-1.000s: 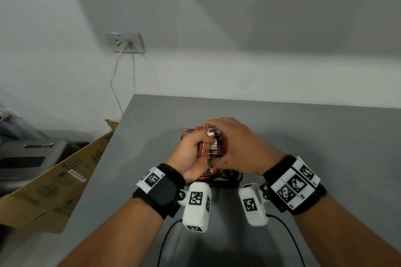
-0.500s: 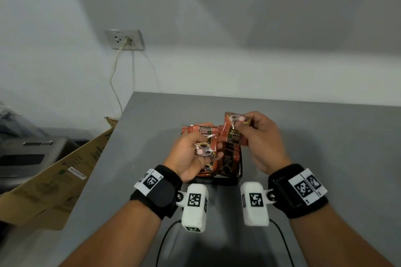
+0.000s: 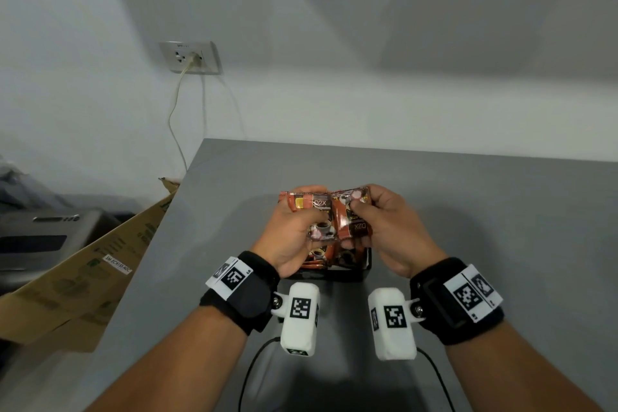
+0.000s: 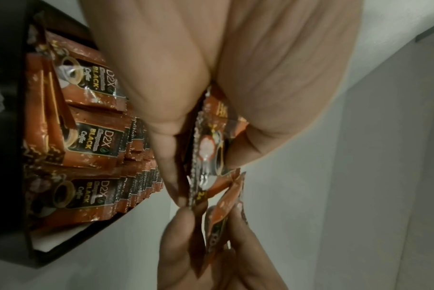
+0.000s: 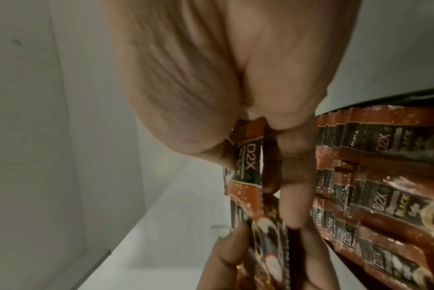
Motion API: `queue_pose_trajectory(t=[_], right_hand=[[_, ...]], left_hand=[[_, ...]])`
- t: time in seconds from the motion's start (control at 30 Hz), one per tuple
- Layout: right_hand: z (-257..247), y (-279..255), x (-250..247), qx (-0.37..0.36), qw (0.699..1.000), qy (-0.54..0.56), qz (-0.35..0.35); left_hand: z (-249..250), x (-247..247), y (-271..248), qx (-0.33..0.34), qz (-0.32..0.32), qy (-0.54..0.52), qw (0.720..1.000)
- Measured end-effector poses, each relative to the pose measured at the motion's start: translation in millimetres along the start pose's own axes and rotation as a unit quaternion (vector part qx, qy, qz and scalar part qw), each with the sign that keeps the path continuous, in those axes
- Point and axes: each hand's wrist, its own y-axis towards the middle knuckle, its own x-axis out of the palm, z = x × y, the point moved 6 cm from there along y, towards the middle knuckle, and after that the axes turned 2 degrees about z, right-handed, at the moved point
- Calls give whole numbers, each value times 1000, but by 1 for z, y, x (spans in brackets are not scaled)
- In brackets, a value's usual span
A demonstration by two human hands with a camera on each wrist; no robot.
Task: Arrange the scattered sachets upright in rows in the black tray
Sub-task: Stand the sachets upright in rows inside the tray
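Observation:
Both hands hold orange-brown coffee sachets just above the black tray [image 3: 363,273], near the table's middle. My left hand [image 3: 294,227] grips a small stack of sachets [image 3: 319,214] between thumb and fingers; the left wrist view shows the stack [image 4: 206,149] edge-on. My right hand [image 3: 384,227] pinches one sachet [image 3: 351,211], the sachet [image 5: 248,162] pressed against the left stack. The tray [image 4: 7,98] holds rows of upright sachets [image 4: 91,125], also seen as packed rows [image 5: 375,192] in the right wrist view. The hands hide most of the tray from above.
The grey table [image 3: 485,217] has bare surface on all sides of the tray. Its left edge drops off beside a cardboard box [image 3: 77,284]. A wall socket [image 3: 190,57] with a cable sits on the back wall. Wrist cables [image 3: 254,365] trail toward me.
The right hand pulled one sachet away from the left stack, lifted it, then brought it back down against the stack. The left hand kept its stack.

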Motion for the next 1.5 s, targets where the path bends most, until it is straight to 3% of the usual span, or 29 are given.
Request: queue_pose_trajectory(t=[0.17,0.27,0.4,0.53,0.7,0.8,1.0,1.1,1.27,1.4,1.5], right_hand=[[-11,-3,-8,-6,999,-37,-30],[-18,0,-15,-35,990,-130,-35],[-21,3,-10,-66,984,-162,-44],[-19,5,-11,-95,992,-68,45],[-9,4,-7,-82,993,-64,56],[-10,5,-10,-65,997,17,42],[5,7,0,-6,1000,13,-16],[4,7,-2,-10,1000,16,13],[-2,10,-28,-18,989,120,84],[-5,7,-19,-8,989,150,14],[1,1,0,0,995,97,-35]], left_hand=[[5,-7,2,-8,14,-27,1000],[7,-3,0,-9,-9,-24,1000],[5,9,-2,1,-49,35,998],[7,9,0,39,-17,33,999],[6,6,1,25,2,-15,1000],[2,0,2,1,14,-45,999],[4,11,2,51,-12,5,999],[-2,10,2,42,-14,5,999],[-7,-2,3,0,11,-23,1000],[-6,0,4,32,11,20,999],[-7,6,5,54,-5,44,998]])
